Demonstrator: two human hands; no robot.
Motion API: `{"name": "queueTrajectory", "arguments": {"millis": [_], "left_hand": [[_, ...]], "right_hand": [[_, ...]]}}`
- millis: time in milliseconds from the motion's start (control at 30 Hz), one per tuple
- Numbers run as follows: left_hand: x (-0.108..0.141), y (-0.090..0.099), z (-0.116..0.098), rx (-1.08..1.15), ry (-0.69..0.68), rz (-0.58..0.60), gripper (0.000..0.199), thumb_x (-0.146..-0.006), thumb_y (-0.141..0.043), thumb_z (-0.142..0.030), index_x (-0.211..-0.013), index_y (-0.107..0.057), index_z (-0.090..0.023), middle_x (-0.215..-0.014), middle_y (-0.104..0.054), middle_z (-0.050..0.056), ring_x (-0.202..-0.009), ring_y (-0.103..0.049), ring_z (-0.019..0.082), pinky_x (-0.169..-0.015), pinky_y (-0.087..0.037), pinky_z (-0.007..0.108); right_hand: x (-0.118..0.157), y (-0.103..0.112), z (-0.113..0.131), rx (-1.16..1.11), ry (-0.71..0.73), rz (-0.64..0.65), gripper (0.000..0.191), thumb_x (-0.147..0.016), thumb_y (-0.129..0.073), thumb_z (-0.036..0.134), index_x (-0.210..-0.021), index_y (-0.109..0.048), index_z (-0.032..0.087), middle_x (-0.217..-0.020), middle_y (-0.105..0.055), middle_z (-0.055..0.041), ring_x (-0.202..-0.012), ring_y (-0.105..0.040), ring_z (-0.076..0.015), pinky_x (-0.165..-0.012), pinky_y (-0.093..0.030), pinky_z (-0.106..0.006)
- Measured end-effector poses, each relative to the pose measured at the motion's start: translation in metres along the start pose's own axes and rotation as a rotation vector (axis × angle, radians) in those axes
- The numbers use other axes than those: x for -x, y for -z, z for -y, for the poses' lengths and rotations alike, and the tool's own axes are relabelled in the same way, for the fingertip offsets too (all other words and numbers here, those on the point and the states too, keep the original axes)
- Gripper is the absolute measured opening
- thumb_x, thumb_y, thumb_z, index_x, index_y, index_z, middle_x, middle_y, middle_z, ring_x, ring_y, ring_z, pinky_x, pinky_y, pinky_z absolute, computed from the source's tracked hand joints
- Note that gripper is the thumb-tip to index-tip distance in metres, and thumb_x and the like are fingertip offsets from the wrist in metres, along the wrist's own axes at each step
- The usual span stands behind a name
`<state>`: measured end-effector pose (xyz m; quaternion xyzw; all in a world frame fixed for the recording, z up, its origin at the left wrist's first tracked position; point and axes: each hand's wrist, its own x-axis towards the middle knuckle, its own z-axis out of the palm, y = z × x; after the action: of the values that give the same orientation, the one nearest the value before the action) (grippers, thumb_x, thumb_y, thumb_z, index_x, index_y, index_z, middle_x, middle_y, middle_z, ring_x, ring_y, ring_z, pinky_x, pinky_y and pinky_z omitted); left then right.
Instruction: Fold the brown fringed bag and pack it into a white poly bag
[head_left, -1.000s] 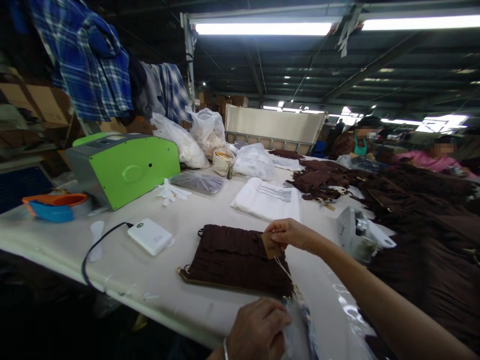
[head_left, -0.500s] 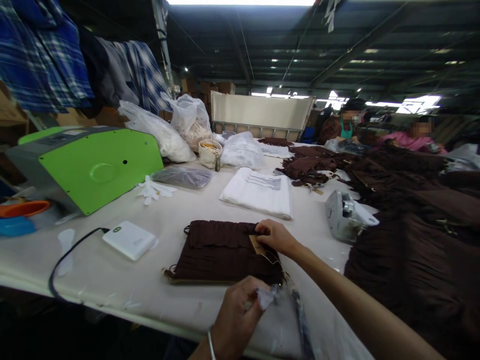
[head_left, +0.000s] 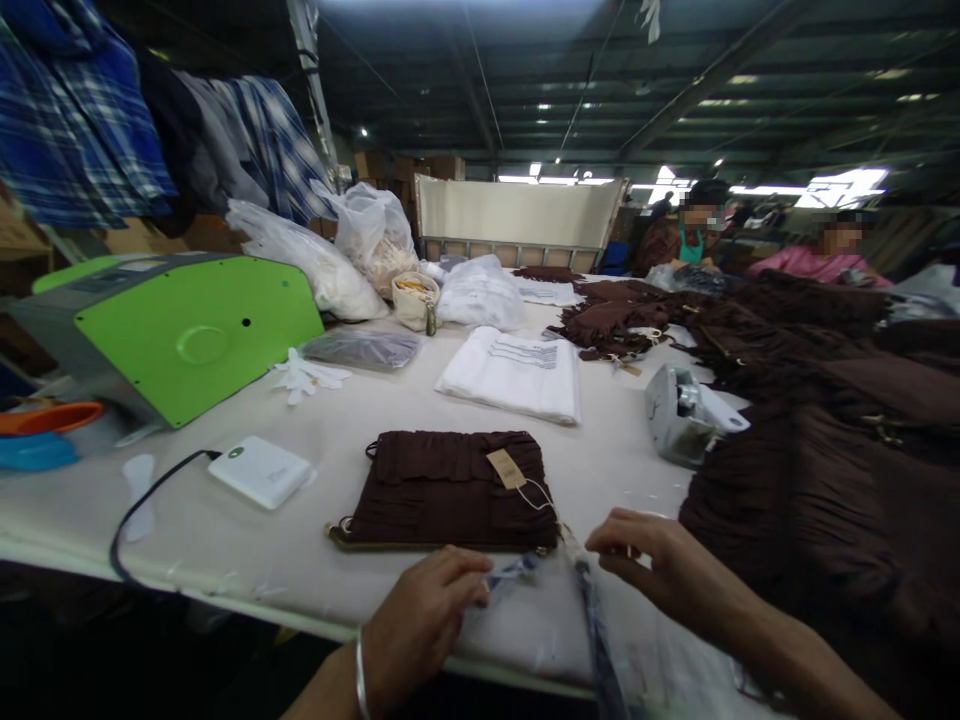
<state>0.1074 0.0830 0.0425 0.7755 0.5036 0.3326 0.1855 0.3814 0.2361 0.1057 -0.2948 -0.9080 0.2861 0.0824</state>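
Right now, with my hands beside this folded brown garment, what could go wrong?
The string of the kraft hang tag trails loose across the folded brown garment, so a finger might snag it. The twisted clear plastic lying against the garment's edge, between your left hand and right hand, could drag the garment out of line.

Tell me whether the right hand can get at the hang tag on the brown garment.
Probably yes. The right hand sits just off a corner of the folded brown garment, and the hang tag lies face up on top. Only a thin plastic strip lies between, easily passed over.
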Motion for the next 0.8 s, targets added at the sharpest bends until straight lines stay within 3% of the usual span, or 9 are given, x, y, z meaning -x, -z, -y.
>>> {"name": "queueTrajectory", "arguments": {"millis": [100, 233, 400, 467, 567, 733, 800], "left_hand": [[0.012, 0.011, 0.000, -0.279, -0.053, 0.030, 0.036, -0.079, -0.042, -0.001, -0.102, -0.059, -0.022, -0.125, -0.061, 0.006, -0.116, -0.053, 0.022, -0.098, -0.044, 0.038], [0.002, 0.016, -0.017, -0.295, -0.026, -0.060, 0.031, -0.082, -0.043, -0.003, -0.101, -0.059, -0.023, -0.124, -0.061, 0.004, -0.118, -0.051, 0.018, -0.099, -0.042, 0.034], [-0.024, -0.013, -0.015, -0.323, 0.029, -0.020, 0.023, -0.086, -0.056, -0.017, -0.108, -0.058, -0.024, -0.124, -0.060, 0.001, -0.126, -0.045, 0.021, -0.110, -0.030, 0.043], [-0.027, -0.027, -0.006, -0.338, 0.048, -0.033, 0.020, -0.087, -0.057, -0.021, -0.107, -0.058, -0.024, -0.122, -0.060, 0.000, -0.124, -0.047, 0.021, -0.110, -0.029, 0.044], [-0.025, -0.038, 0.006, -0.312, 0.050, -0.074, 0.022, -0.086, -0.061, -0.023, -0.107, -0.058, -0.025, -0.121, -0.060, -0.001, -0.122, -0.048, 0.019, -0.111, -0.028, 0.041], [-0.020, -0.030, 0.002, -0.263, 0.064, -0.043, 0.024, -0.086, -0.061, -0.026, -0.110, -0.058, -0.027, -0.125, -0.059, -0.001, -0.125, -0.047, 0.018, -0.113, -0.026, 0.041], [-0.019, -0.023, -0.002, -0.244, 0.085, 0.010, 0.031, -0.085, -0.064, -0.032, -0.114, -0.056, -0.027, -0.130, -0.056, 0.000, -0.128, -0.045, 0.019, -0.115, -0.024, 0.042]], "right_hand": [[0.027, -0.009, 0.003, 0.196, 0.136, 0.087, 0.038, -0.086, -0.047, 0.016, -0.115, -0.062, 0.035, -0.118, -0.066, -0.0031, -0.101, -0.063, -0.0201, -0.085, -0.050, -0.033], [0.043, -0.018, 0.013, 0.440, 0.420, 0.069, 0.046, -0.084, -0.049, 0.010, -0.122, -0.056, 0.035, -0.134, -0.059, -0.0016, -0.097, -0.064, -0.0192, -0.080, -0.050, -0.030], [0.033, -0.020, 0.019, 0.517, 0.617, 0.044, 0.026, -0.086, -0.052, 0.015, -0.105, -0.060, 0.030, -0.124, -0.065, -0.0010, -0.086, -0.064, -0.0181, -0.074, -0.048, -0.028], [0.026, -0.020, 0.019, 0.479, 0.601, 0.097, 0.017, -0.087, -0.054, 0.017, -0.096, -0.061, 0.029, -0.116, -0.068, 0.0001, -0.083, -0.064, -0.0163, -0.073, -0.047, -0.027], [0.010, -0.022, 0.018, 0.351, 0.456, 0.148, 0.009, -0.088, -0.054, 0.020, -0.087, -0.060, 0.027, -0.098, -0.071, 0.0014, -0.079, -0.063, -0.0147, -0.070, -0.045, -0.027], [-0.041, -0.018, 0.030, -0.022, 0.122, -0.018, 0.014, -0.091, -0.051, 0.028, -0.083, -0.061, 0.024, -0.079, -0.066, 0.0017, -0.075, -0.060, -0.0139, -0.070, -0.045, -0.026], [-0.057, -0.013, 0.038, -0.104, 0.081, -0.024, 0.010, -0.087, -0.055, 0.024, -0.082, -0.063, 0.024, -0.079, -0.066, 0.0027, -0.074, -0.060, -0.0135, -0.069, -0.045, -0.025]]}}
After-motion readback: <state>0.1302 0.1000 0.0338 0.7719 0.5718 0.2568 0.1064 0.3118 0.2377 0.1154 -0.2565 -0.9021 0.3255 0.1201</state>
